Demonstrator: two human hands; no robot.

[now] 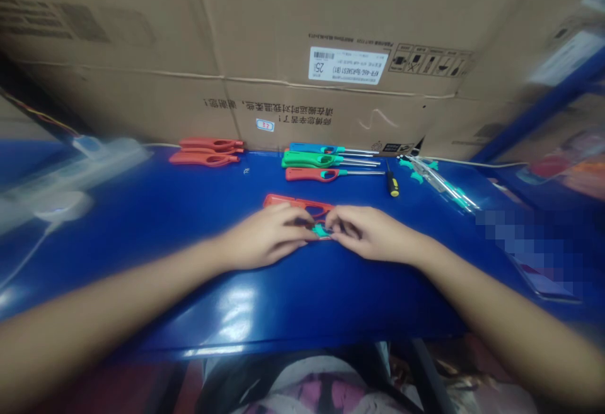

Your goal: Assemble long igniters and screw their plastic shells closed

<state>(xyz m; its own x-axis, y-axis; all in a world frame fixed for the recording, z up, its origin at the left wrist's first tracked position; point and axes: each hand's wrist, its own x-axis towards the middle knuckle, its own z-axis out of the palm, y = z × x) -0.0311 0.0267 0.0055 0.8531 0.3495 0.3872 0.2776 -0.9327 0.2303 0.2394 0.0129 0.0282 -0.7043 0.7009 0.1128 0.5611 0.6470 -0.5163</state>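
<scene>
Both my hands meet over the blue table at an orange-red lighter casing. My left hand (267, 234) has its fingers curled over the casing and covers much of it. My right hand (373, 232) is closed in a pinch at the casing's right end. Between the fingertips of both hands shows a small green lighter trigger (320, 230), which lies at the casing. Just behind the hands, another orange-red casing piece (295, 201) with an oval opening lies flat. My fingers partly hide both casing parts, and what exactly sits in the right pinch is hard to see.
Orange-red casings (205, 159) lie at the back left. Long-necked lighters (309, 160) in blue, green and red lie at the back middle, beside a yellow-black screwdriver (392, 184). Metal tubes in a clear bag (444, 184) and green triggers (416, 177) are right. A cardboard box (265, 42) stands behind.
</scene>
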